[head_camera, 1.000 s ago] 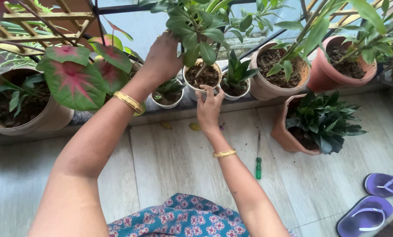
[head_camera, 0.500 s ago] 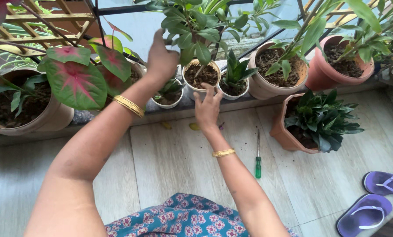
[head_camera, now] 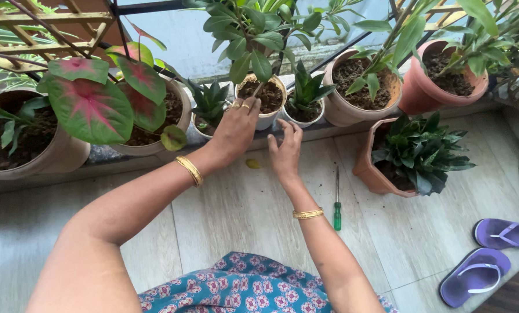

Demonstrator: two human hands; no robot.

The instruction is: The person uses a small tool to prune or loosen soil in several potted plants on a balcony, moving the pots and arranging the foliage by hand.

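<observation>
My left hand (head_camera: 234, 130) rests against the near side of a small white pot (head_camera: 264, 99) of soil that holds a tall leafy plant (head_camera: 253, 32); its fingertips reach the rim. My right hand (head_camera: 285, 149) hovers just below and right of that pot, fingers loosely apart and holding nothing. Both wrists wear gold bangles. A small white pot with a spiky succulent (head_camera: 210, 107) sits left of my left hand, and another small spiky plant (head_camera: 305, 95) stands to the right.
A green-handled screwdriver (head_camera: 337, 204) lies on the pale floor tiles. A tilted terracotta pot with dark leaves (head_camera: 413, 153) is at right, a large pot with red-centred leaves (head_camera: 91, 104) at left, purple sandals (head_camera: 491, 255) at bottom right. Larger pots line the ledge.
My left hand came down from the tall plant's leaves to the front of its white pot. My right hand dropped a little from the pot's rim. The view shifted slightly.
</observation>
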